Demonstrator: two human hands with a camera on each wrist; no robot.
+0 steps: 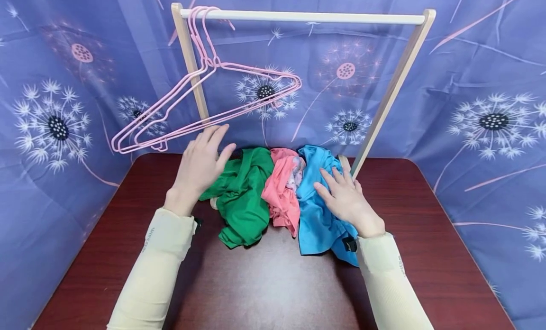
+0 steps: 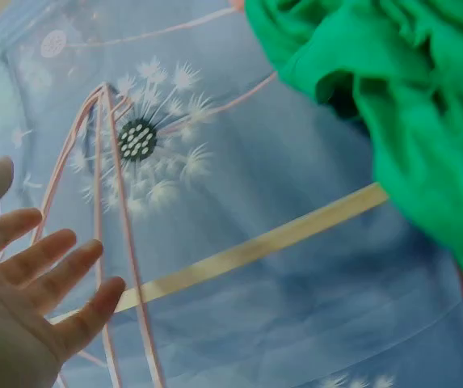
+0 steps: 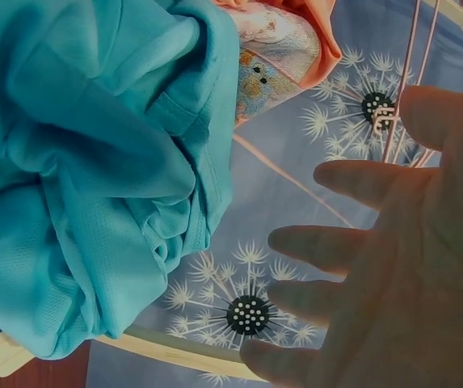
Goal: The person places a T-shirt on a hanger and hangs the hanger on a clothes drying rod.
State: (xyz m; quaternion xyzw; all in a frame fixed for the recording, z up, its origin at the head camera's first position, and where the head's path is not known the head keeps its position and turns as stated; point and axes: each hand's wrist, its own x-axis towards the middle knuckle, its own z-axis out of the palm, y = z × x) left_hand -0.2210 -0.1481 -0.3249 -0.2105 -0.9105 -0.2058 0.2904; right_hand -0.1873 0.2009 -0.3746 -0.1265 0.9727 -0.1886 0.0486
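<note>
My left hand (image 1: 198, 161) is raised near the lower bars of several pink hangers (image 1: 213, 63), its fingers spread and holding nothing. In the left wrist view its fingers (image 2: 61, 283) overlap the hangers, and I cannot tell whether they touch. Crumpled green cloth (image 1: 245, 206) lies just right of that hand. Beside it are a pink garment (image 1: 281, 192) with a patterned patch and a blue garment (image 1: 315, 225). Over the blue one is my right hand (image 1: 347, 202), fingers spread. The right wrist view shows a gap between that hand and the blue cloth (image 3: 118, 186).
A rack with a white top rail (image 1: 307, 17) and wooden posts stands at the back; the hangers hang at its left end. The dark red table (image 1: 273, 292) has rounded back corners. Blue dandelion-print curtain (image 1: 490, 121) surrounds it on three sides.
</note>
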